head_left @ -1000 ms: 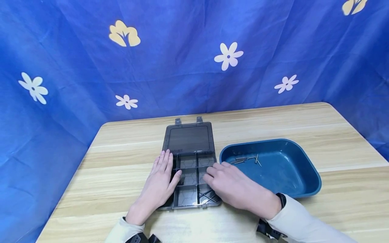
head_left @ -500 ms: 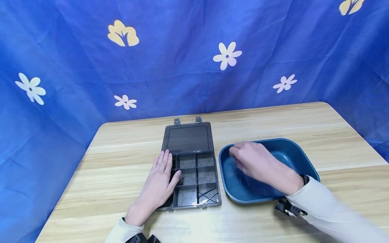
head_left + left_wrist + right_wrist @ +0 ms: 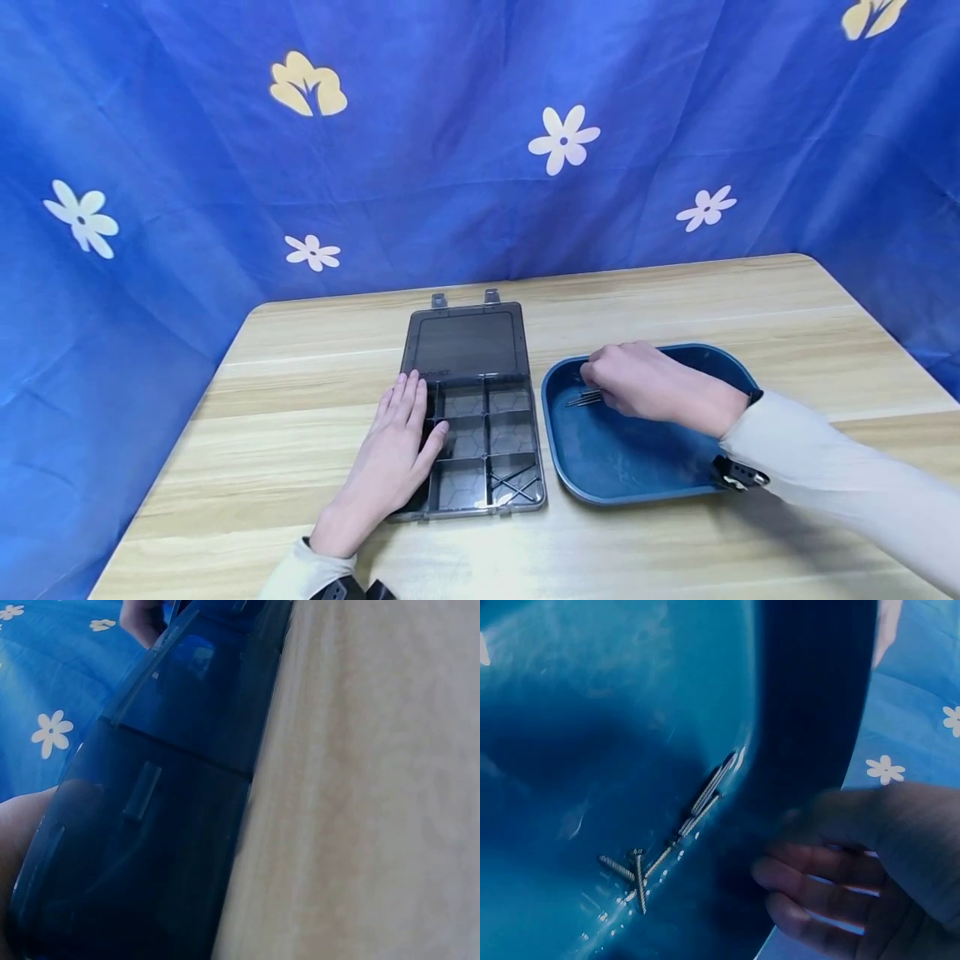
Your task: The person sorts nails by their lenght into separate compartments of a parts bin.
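Observation:
My left hand (image 3: pixel 390 454) lies flat along the left side of a dark see-through compartment box (image 3: pixel 459 437), fingers straight. Its lid (image 3: pixel 471 342) is folded back. In the front right compartment lie several crossed screws (image 3: pixel 513 482). My right hand (image 3: pixel 652 382) reaches into the blue bin (image 3: pixel 772 442), over its left part. The right wrist view shows its fingers loosely bent beside the bin wall, with nothing visible between them. Several metal screws (image 3: pixel 709 784) lie along the bin's bottom edge, apart from the fingertips. In the left wrist view the box's side wall (image 3: pixel 165 795) fills much of the frame.
Both containers stand on a light wooden table (image 3: pixel 300 400), the bin a short way right of the box. Two latches (image 3: pixel 491 297) stick out from the lid's far edge. A blue flowered cloth (image 3: pixel 420 167) hangs behind the table.
My right hand has gone from the box's right compartments rightward into the bin, then shifted slightly within it. The left hand has stayed on the box.

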`<state>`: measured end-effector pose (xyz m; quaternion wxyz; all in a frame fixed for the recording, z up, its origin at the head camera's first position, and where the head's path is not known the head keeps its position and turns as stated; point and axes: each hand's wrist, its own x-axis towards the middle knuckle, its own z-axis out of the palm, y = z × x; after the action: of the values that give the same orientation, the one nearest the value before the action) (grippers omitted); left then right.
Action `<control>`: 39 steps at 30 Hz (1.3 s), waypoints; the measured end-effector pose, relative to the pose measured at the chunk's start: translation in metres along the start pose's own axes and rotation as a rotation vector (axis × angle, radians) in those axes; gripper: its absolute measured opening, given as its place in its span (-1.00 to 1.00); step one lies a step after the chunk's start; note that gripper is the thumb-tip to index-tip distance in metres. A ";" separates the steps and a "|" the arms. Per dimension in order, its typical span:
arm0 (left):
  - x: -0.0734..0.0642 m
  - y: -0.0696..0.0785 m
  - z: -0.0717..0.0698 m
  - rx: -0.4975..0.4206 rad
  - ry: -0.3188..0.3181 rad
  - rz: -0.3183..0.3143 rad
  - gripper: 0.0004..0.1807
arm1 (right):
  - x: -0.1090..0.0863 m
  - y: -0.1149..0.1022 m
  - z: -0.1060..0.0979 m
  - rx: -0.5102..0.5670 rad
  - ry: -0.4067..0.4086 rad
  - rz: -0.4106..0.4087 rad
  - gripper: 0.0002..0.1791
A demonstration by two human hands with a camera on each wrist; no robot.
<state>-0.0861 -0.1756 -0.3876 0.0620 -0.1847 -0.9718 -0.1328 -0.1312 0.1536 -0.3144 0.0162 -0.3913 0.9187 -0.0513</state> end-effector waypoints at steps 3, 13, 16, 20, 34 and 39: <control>0.000 0.000 0.000 -0.003 0.001 -0.002 -0.26 | 0.003 0.002 0.005 -0.013 0.003 -0.029 -0.80; 0.000 0.002 0.000 -0.002 0.002 0.002 -0.25 | 0.009 0.002 0.018 -0.107 -0.005 -0.136 -0.82; 0.000 0.002 0.000 0.003 0.005 0.007 -0.25 | 0.008 0.002 0.025 -0.131 0.024 -0.157 -0.83; 0.000 0.002 0.001 0.003 0.010 0.010 -0.25 | 0.005 0.004 0.033 -0.164 0.083 -0.184 -0.79; 0.000 0.001 0.001 0.001 0.016 0.003 -0.26 | 0.010 -0.005 0.037 -0.210 -0.067 -0.049 -0.71; -0.001 0.001 0.001 0.004 0.021 0.000 -0.26 | 0.013 -0.009 0.034 -0.198 -0.220 0.051 -0.75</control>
<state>-0.0851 -0.1752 -0.3886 0.0726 -0.1830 -0.9714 -0.1328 -0.1314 0.1348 -0.3472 0.0796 -0.3709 0.9215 0.0833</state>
